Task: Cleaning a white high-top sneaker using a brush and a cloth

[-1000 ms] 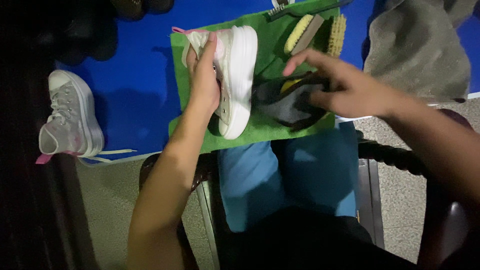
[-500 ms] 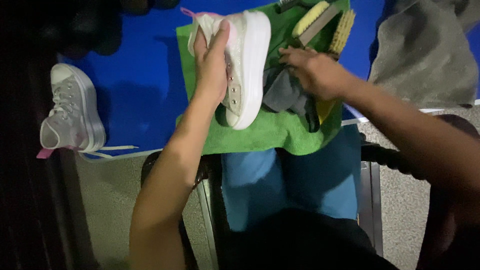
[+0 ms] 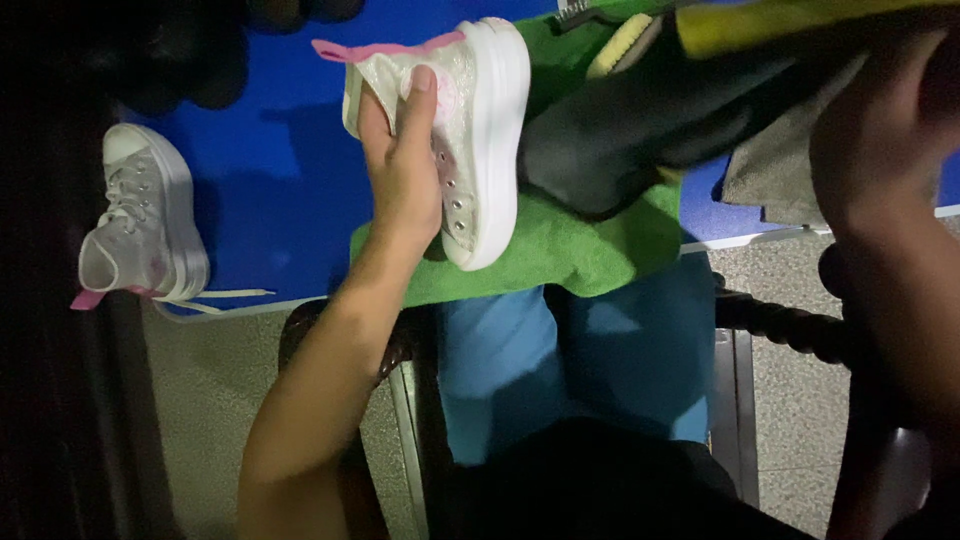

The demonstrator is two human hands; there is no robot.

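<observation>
My left hand (image 3: 400, 170) grips a white high-top sneaker (image 3: 470, 130) with a thick white sole and a pink heel tab, holding it on its side over a green towel (image 3: 560, 250). At the upper right, close to the camera, my right hand (image 3: 880, 130) is raised and holds a dark grey cloth with a yellow side (image 3: 650, 110). The cloth hangs down from it and reaches the towel just right of the sneaker.
A second white sneaker (image 3: 140, 220) with loose laces lies at the left on the blue mat (image 3: 270, 170). A yellow-bristled brush (image 3: 620, 45) is partly hidden behind the cloth. A grey cloth (image 3: 780, 160) lies at right. My blue-trousered legs (image 3: 580, 350) are below.
My right hand took hold of the dark cloth and lifted it up and to the right, toward the camera. The left hand kept its grip on the sneaker, shifting it slightly.
</observation>
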